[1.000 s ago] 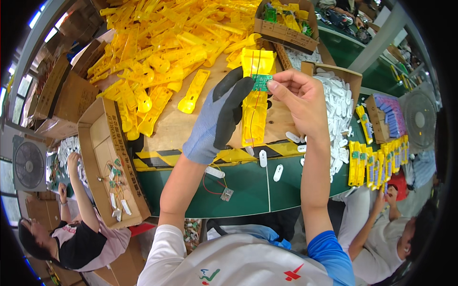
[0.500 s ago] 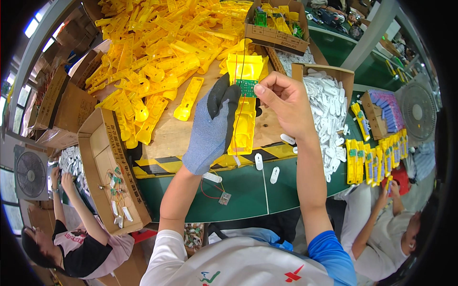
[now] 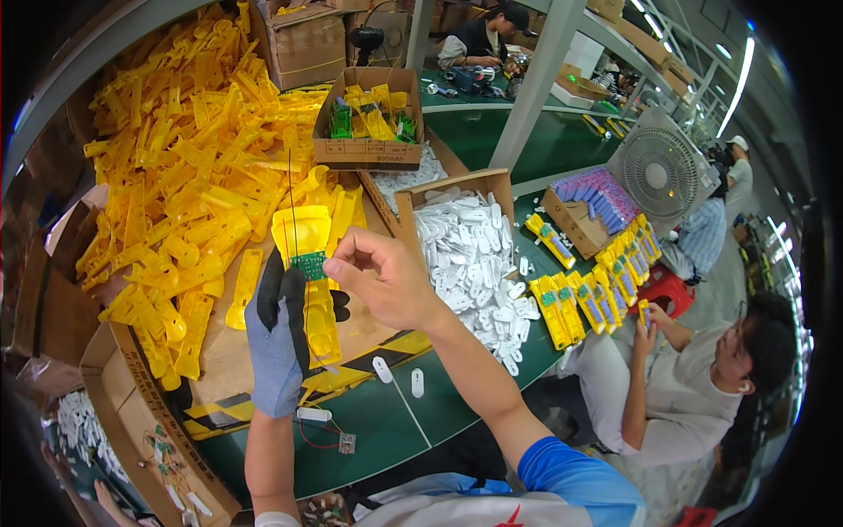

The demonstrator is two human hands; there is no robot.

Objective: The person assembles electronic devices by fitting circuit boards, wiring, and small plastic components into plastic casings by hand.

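My left hand [image 3: 277, 338], in a blue-grey glove with black fingers, is closed round a long yellow plastic shell [image 3: 301, 230]. Across the middle of the shell is a small green circuit board [image 3: 308, 265]. My bare right hand [image 3: 379, 277] pinches the board's right edge between thumb and forefinger. A thin dark wire [image 3: 291, 189] sticks up past the shell's top end. Just below the gloved wrist, a white oval piece [image 3: 313, 414] and a small square part [image 3: 348, 443] with red wire lie on the green table [image 3: 386, 430].
Yellow shells [image 3: 176, 220] are heaped at the left and back. A carton of white pieces [image 3: 461, 250] stands to the right, near filled yellow shells [image 3: 556, 312]. Another carton [image 3: 118, 386] holds wired boards. A co-worker [image 3: 694, 386] sits at the right, beyond a fan [image 3: 659, 162].
My view has swung to the right, so the table and both hands appear farther left. The hold on the yellow shell and the board looks the same.
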